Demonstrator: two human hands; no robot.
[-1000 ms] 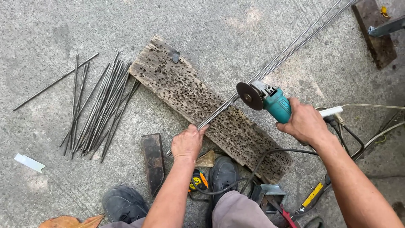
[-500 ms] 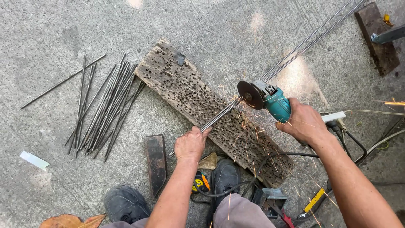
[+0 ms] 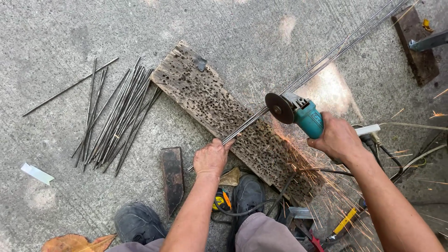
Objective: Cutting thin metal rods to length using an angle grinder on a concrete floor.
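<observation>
On the pitted plank (image 3: 219, 109), left hand (image 3: 211, 157) pins thin steel rods (image 3: 252, 122); right hand (image 3: 337, 138) grips the teal grinder (image 3: 298, 112)

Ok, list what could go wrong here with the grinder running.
1. The left hand is bare and presses the rods onto the plank close to the spinning disc; a slip or kickback could cut it.
2. Sparks spray toward the shoe and the cable, which might scorch.
3. The right hand alone holds the grinder, so a jam could twist it loose.
</observation>
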